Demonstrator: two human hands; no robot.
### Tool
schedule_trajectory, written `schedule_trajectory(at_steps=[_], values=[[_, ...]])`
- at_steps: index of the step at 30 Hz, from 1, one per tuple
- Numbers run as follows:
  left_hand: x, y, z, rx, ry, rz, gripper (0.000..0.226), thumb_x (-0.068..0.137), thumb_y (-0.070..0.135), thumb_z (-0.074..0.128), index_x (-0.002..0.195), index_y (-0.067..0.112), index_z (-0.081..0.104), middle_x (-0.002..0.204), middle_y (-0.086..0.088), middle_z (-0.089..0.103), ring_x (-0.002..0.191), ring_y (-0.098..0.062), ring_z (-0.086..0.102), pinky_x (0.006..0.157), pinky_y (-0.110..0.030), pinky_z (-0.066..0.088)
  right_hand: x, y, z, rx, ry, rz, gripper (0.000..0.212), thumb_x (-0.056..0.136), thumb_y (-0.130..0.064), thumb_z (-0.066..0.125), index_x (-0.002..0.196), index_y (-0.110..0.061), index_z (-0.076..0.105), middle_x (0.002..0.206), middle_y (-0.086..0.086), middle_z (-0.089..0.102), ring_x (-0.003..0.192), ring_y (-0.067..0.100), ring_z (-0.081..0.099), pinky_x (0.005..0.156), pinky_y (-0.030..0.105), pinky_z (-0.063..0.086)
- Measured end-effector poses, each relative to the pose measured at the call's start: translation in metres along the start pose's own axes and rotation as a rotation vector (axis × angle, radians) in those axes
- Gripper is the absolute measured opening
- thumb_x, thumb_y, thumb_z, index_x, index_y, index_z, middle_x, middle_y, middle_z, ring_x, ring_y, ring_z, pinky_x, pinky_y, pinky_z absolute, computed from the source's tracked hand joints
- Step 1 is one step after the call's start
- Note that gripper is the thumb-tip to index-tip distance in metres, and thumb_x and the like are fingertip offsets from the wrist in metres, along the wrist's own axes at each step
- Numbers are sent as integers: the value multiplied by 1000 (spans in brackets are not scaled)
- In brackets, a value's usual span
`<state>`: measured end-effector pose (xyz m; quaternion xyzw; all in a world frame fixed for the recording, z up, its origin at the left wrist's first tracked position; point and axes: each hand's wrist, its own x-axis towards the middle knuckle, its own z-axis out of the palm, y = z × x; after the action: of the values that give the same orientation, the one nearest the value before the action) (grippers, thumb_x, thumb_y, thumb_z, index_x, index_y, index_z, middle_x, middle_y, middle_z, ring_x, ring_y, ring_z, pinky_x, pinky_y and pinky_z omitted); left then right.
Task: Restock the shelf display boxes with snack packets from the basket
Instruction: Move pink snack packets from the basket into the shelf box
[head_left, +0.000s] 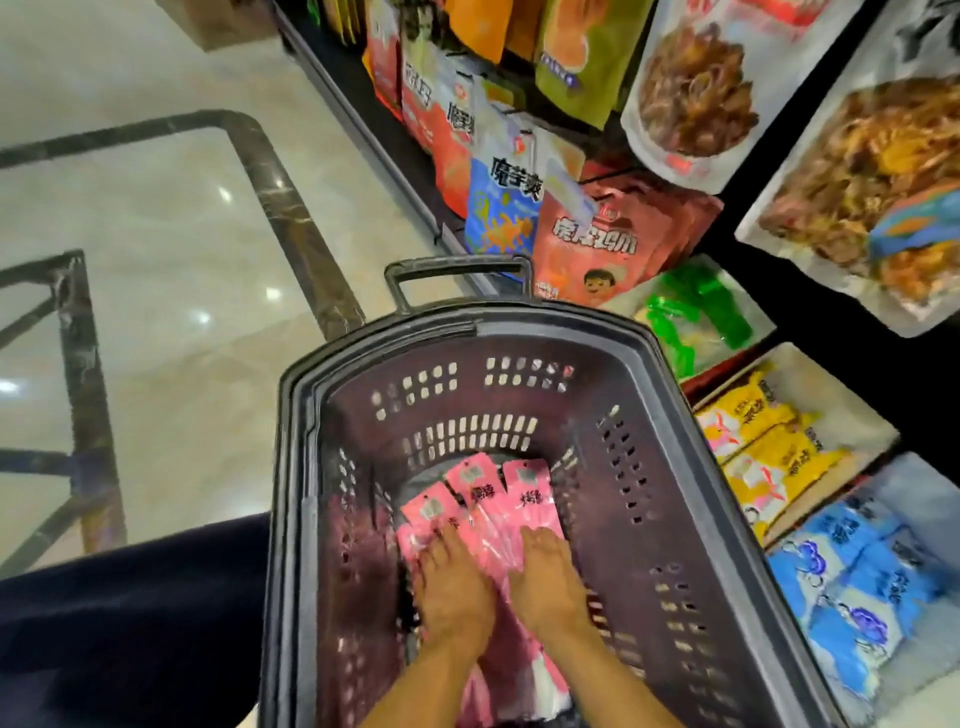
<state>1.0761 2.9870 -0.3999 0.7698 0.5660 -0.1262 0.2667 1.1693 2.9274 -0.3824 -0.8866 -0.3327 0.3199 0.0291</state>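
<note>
A dark perforated shopping basket (675, 519) stands in front of me on the floor. Several long pink snack packets (524, 493) lie fanned out on its bottom. Both my hands reach down into it. My left hand (454, 587) rests palm down on the left packets, fingers spread over them. My right hand (548, 577) lies flat on the right packets beside it. Neither hand has a packet lifted. To the right, shelf display boxes hold yellow packets (769, 457) and blue packets (857, 587).
The shelf runs along the right, with a green-packet box (696, 317) and hanging snack bags (587, 244) above. The basket's handle (462, 270) sticks up at its far end. Glossy tiled floor (182, 260) spreads to the left. My dark trouser leg (130, 623) is at lower left.
</note>
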Motion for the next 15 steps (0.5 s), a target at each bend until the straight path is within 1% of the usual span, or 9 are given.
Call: schedule_trajectory(at_steps=[1,2,4,7,9,10,12,14,15], values=[[5,2,6,-46,-14,-43,82,96,36,45,155,4,-2,159,-14,20,145,-29,25,116,-37,25,6,0,7,-3,-2,-3,60,90,-23,49,148,-19,32,152,5,34,142,24,27,117,33,25],[8,3,13,-75,-33,-94,82,97,37,42,154,2,-5,159,-15,15,146,-29,21,117,-37,21,12,1,13,-10,-6,-10,60,90,-23,48,148,-20,32,152,4,33,142,24,27,117,34,26],[14,7,22,-131,-55,-158,85,96,39,44,153,1,-5,161,-17,8,147,-31,18,118,-38,19,23,3,23,-18,-4,-35,59,92,-24,47,149,-20,32,154,3,32,142,23,27,116,35,24],[24,10,34,-252,-80,-236,88,95,41,47,154,4,-6,162,-13,0,149,-27,11,120,-38,16,34,6,35,-8,42,-57,60,94,-27,46,151,-20,27,155,0,30,142,22,27,117,34,24],[28,9,40,-318,-37,-263,87,94,44,48,155,7,-3,163,-12,2,150,-25,11,120,-37,16,37,9,38,-4,70,-63,61,95,-29,45,152,-19,24,155,1,30,140,23,28,116,35,26],[29,9,41,-349,-12,-270,89,93,47,50,155,7,-1,163,-12,4,150,-25,12,120,-37,15,38,11,39,-17,54,-77,64,95,-29,44,153,-18,20,157,2,27,141,23,27,116,36,25],[31,10,41,-413,25,-302,94,88,50,58,155,9,8,162,-11,13,149,-25,15,121,-39,15,37,14,37,-78,-34,-114,80,88,-25,50,155,-15,8,160,4,17,145,24,19,119,40,19],[36,9,38,-427,37,-345,95,81,46,68,154,11,19,158,-11,25,146,-28,22,119,-42,19,32,14,34,-140,-98,-127,94,82,-25,58,155,-16,-1,161,6,11,146,26,14,119,43,17],[38,7,37,-407,48,-344,93,78,42,71,153,13,24,155,-11,32,144,-28,28,118,-43,23,30,13,34,-153,-104,-122,96,81,-26,59,155,-17,-2,160,6,11,145,27,15,118,43,18]])
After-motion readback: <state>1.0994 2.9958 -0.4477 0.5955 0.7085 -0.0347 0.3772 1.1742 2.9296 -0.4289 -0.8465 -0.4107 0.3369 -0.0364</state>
